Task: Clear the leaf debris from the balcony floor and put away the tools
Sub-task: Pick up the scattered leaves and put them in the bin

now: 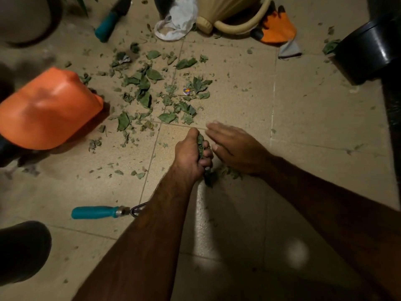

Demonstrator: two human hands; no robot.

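Note:
Dry green leaf debris lies scattered over the beige tiled floor. My left hand grips a bunch of leaves just above the floor. My right hand is flat with straight fingers beside it, over a small heap of leaves. A teal-handled hand rake lies on the floor under my left forearm. A teal-handled trowel lies at the top left.
An orange bag or cover sits at the left. A white plastic bag, a beige watering can and orange gloves lie at the top. A black pot stands at the right. A dark shoe is at the lower left.

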